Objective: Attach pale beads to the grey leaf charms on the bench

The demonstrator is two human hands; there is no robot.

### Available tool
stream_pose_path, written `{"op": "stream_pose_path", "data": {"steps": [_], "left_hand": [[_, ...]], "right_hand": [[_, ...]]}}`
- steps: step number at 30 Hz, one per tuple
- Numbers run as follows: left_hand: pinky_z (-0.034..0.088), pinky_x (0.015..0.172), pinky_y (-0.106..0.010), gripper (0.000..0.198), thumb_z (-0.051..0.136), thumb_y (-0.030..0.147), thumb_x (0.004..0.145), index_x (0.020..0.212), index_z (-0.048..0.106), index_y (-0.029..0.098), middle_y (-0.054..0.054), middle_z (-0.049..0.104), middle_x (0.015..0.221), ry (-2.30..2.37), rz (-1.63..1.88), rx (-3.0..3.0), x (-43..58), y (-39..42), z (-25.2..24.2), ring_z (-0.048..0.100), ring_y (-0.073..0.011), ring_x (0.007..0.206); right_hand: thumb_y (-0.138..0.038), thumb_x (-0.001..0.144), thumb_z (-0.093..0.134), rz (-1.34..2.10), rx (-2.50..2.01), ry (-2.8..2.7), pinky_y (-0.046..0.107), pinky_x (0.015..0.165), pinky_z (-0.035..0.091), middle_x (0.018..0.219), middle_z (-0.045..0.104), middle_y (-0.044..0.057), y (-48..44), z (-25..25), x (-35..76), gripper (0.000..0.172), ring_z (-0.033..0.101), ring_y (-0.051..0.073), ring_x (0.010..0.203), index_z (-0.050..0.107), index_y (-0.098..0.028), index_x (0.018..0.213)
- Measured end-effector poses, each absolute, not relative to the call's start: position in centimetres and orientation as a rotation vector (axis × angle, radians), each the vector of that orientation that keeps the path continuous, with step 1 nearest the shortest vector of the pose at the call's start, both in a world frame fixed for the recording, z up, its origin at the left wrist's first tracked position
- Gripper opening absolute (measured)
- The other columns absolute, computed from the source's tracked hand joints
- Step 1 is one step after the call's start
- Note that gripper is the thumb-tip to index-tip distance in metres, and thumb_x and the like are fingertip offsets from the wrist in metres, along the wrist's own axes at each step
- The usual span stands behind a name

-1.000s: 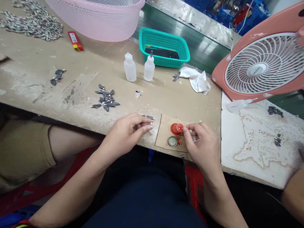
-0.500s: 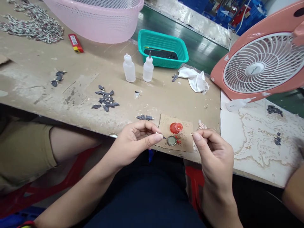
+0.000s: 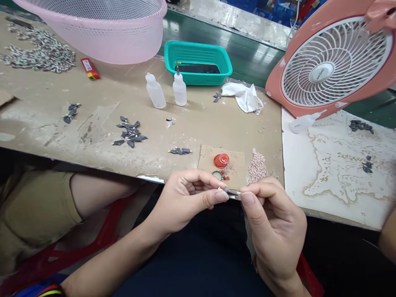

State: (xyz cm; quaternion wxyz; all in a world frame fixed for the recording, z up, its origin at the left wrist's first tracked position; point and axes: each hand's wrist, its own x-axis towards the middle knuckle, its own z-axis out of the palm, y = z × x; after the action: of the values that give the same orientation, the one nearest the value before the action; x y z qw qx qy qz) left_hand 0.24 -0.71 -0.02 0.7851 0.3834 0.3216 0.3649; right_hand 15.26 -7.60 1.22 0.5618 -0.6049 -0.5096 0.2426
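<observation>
Between thumb and forefinger, my left hand pinches a small dark grey leaf-shaped piece with a pale bead-like end. My right hand is closed in a pinch on a tiny pale bead, held against the tip of the grey piece. Just beyond my fingers, on a square of cardboard, stand a red cup and a bottle cap, partly hidden by my left hand. A heap of tiny pinkish beads lies right of the cardboard.
Several grey leaf-shaped pieces lie in groups on the table. Farther back are two plastic bottles, a green basket, a pink basket and a white cloth. A fan stands at right. A person's leg is at left.
My right hand has moved left, bringing the tiny bead up to the grey piece in my left hand. My left hand has shifted slightly right and down. The view has shifted a little.
</observation>
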Motion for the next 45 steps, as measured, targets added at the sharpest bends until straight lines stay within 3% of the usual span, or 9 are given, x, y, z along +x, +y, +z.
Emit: {"op": "stream_pose_path", "data": {"steps": [19, 26, 34, 45], "left_hand": [[0.053, 0.055, -0.009, 0.018, 0.081, 0.004, 0.073, 0.075, 0.08, 0.021, 0.001, 0.077, 0.07, 0.668, 0.801, 0.802, 1.2, -1.2, 0.8, 0.065, -0.0045, 0.056], [0.054, 0.051, -0.013, 0.016, 0.083, 0.005, 0.069, 0.071, 0.08, 0.021, -0.002, 0.077, 0.069, 0.719, 0.849, 0.846, 1.4, -1.3, 0.7, 0.064, -0.0079, 0.053], [0.058, 0.064, -0.017, 0.017, 0.083, 0.005, 0.07, 0.073, 0.08, 0.022, -0.001, 0.078, 0.074, 0.738, 0.916, 1.038, 1.3, -1.3, 0.3, 0.072, -0.0123, 0.069], [0.059, 0.063, -0.024, 0.008, 0.087, 0.018, 0.07, 0.07, 0.079, 0.02, -0.005, 0.078, 0.074, 0.799, 0.893, 1.153, 1.0, -1.4, 0.0, 0.073, -0.0177, 0.067]], "right_hand": [[-0.011, 0.085, 0.067, 0.441, -1.451, -1.323, 0.026, 0.057, 0.038, 0.072, 0.055, -0.006, -8.1, 1.2, 15.5, 0.013, 0.048, 0.009, 0.064, 0.069, -0.024, 0.087], [-0.01, 0.084, 0.068, 0.412, -1.46, -1.35, 0.025, 0.055, 0.039, 0.072, 0.058, -0.005, -8.1, 1.2, 15.6, 0.013, 0.05, 0.008, 0.062, 0.069, -0.023, 0.087], [-0.009, 0.085, 0.066, 0.43, -1.467, -1.417, 0.024, 0.052, 0.039, 0.071, 0.057, -0.004, -8.0, 1.1, 15.7, 0.012, 0.049, 0.009, 0.06, 0.069, -0.021, 0.087], [-0.015, 0.089, 0.065, 0.589, -1.47, -1.372, 0.024, 0.058, 0.046, 0.077, 0.062, -0.003, -8.6, 0.2, 16.2, 0.011, 0.057, 0.01, 0.067, 0.07, -0.024, 0.088]]}}
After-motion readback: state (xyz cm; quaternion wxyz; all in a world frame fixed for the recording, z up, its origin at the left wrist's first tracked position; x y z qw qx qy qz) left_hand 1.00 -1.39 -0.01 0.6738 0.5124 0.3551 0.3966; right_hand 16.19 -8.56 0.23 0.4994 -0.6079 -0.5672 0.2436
